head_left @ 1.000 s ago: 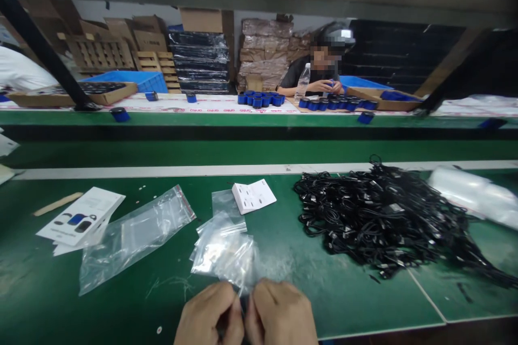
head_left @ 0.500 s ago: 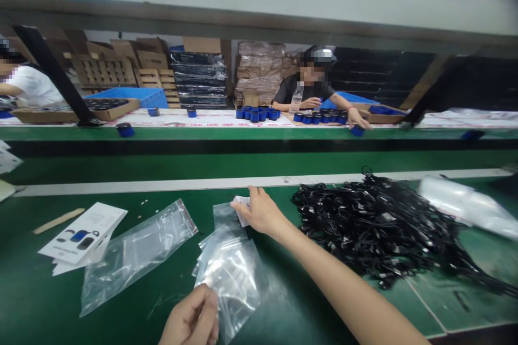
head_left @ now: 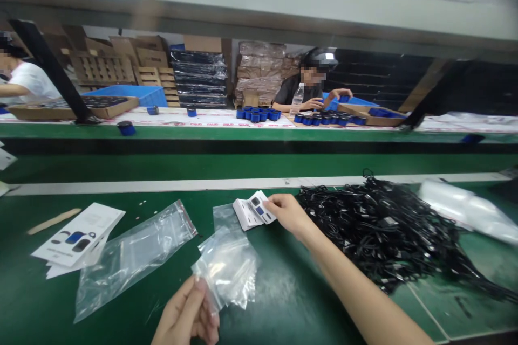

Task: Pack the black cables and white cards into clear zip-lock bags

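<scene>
My left hand pinches the edge of a clear plastic bag at the near side of a pile of small clear zip bags. Beyond that pile, my right hand has thumb and fingers closed on a printed leaflet, which is lifted at an angle off a small stack of leaflets. The leaflet is white with pictures of dark and blue devices. A heap of black cables lies to the right of my right hand.
Larger leaflets, a long clear bag and a thin wooden stick lie on the left. Plastic bags lie far right. Across the bench, a co-worker handles blue-and-black round items; another person sits far left.
My right hand has moved right and slightly nearer, lifting a leaflet and uncovering the stack. My left hand has raised a bag's edge. The co-worker's outstretched hand has drawn back with a blue item.
</scene>
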`<move>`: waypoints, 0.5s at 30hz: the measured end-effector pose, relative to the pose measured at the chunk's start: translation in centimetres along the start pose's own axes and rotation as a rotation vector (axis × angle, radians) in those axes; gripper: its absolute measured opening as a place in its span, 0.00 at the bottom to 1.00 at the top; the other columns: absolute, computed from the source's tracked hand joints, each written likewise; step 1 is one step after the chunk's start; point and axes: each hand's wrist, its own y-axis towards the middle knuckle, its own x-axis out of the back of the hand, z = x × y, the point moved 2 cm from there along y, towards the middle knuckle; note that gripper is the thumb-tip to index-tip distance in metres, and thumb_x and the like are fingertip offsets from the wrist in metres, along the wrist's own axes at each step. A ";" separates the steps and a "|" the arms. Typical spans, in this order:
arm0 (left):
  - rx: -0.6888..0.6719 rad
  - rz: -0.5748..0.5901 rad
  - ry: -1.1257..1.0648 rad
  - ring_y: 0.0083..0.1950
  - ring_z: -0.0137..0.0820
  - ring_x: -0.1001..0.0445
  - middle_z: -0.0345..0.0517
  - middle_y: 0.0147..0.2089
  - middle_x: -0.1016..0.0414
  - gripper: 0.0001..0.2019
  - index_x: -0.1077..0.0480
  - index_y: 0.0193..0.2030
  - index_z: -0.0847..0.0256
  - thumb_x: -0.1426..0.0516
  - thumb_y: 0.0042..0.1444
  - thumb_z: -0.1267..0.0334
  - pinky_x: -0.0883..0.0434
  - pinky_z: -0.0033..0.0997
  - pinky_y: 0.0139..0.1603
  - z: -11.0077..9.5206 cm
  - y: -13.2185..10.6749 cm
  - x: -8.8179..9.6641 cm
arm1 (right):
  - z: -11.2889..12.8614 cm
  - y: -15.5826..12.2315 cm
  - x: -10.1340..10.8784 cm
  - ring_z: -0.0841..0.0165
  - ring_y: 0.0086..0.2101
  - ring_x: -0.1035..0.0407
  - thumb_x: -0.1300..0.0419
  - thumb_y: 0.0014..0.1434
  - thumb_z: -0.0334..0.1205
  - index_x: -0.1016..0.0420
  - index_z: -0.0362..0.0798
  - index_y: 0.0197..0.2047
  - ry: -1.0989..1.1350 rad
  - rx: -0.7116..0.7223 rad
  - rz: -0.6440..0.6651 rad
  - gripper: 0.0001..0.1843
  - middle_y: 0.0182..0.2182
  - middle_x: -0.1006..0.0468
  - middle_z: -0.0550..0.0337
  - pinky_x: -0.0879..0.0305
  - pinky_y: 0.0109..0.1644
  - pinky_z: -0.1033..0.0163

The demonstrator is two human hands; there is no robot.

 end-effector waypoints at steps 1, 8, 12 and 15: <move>-0.011 -0.054 -0.033 0.13 0.25 0.30 0.38 0.12 0.27 0.26 0.31 0.25 0.63 0.35 0.36 0.39 0.34 0.20 0.14 -0.3 0.1 -0.1 | 0.6 -1.6 0.4 0.67 0.28 0.30 0.46 0.64 0.38 0.29 0.43 0.28 0.008 0.040 -0.067 0.14 0.25 0.26 0.61 0.35 0.33 0.62; -0.163 -0.190 -0.073 0.21 0.27 0.27 0.34 0.20 0.24 0.18 0.32 0.32 0.60 0.37 0.44 0.48 0.31 0.21 0.21 -1.4 -0.1 -1.6 | 2.8 -12.2 -5.1 0.69 0.30 0.29 0.42 0.57 0.32 0.27 0.50 0.30 0.090 0.537 -0.096 0.06 0.27 0.22 0.64 0.37 0.36 0.66; -0.402 -0.372 0.276 0.21 0.24 0.36 0.30 0.17 0.35 0.13 0.37 0.23 0.56 0.46 0.54 0.54 0.39 0.20 0.24 -1.6 -1.2 -1.9 | 1.6 -12.8 -8.8 0.69 0.24 0.32 0.46 0.58 0.38 0.29 0.51 0.26 0.152 0.540 -0.239 0.10 0.21 0.26 0.64 0.39 0.31 0.65; -0.517 -0.487 0.464 0.21 0.27 0.40 0.31 0.17 0.39 0.13 0.40 0.22 0.55 0.50 0.57 0.58 0.42 0.25 0.25 -1.7 -1.4 -1.5 | 1.3 -12.8 -9.2 0.68 0.27 0.31 0.43 0.56 0.35 0.29 0.51 0.29 0.111 0.465 -0.183 0.05 0.24 0.26 0.64 0.36 0.33 0.65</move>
